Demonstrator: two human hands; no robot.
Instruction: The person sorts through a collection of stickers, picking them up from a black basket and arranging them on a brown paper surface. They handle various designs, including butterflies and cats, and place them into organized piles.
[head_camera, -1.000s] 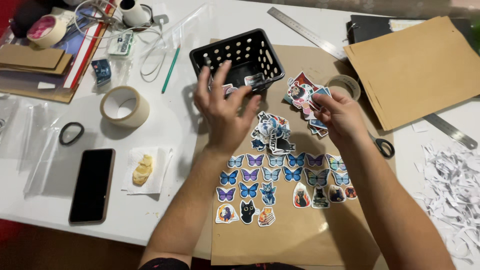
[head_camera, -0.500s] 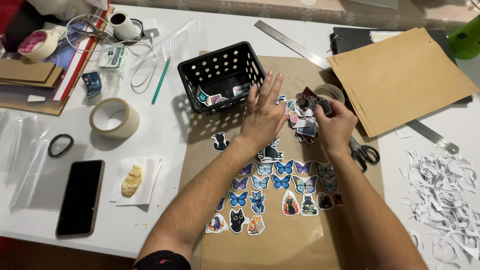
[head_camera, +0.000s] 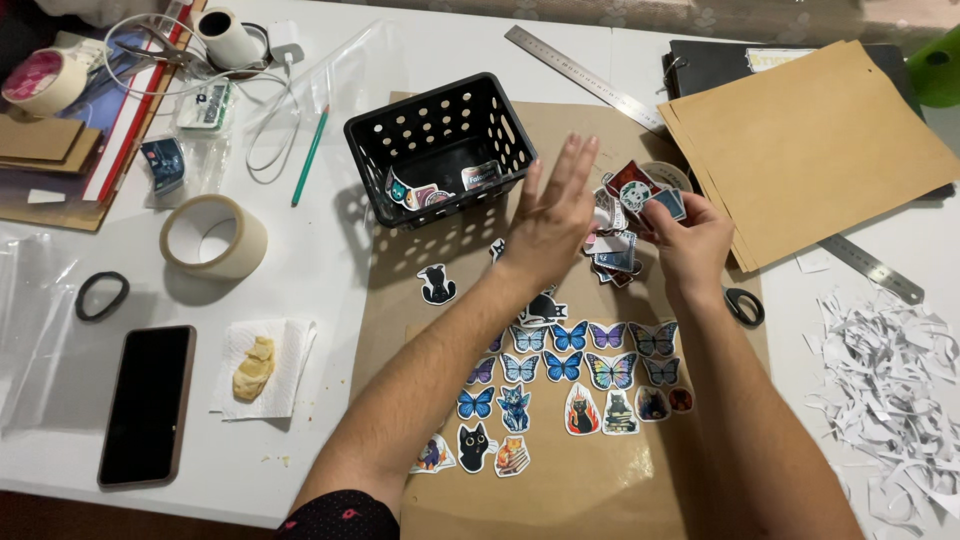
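Your left hand hovers flat, fingers released, beside the black basket; your right hand fingers grasp stickers over the paper-covered white table.

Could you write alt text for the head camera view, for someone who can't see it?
The right hand grips a bunch of stickers while the open left hand hovers beside a black basket; butterfly and cat stickers lie in rows on brown paper.

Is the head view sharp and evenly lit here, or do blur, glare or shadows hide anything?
Head view: mostly sharp; the left hand shows slight blur at its fingertips. Light is even; the black perforated plastic basket casts a hole-patterned shadow on the brown paper sheet. Faint sheen on the black phone; nothing is hidden.
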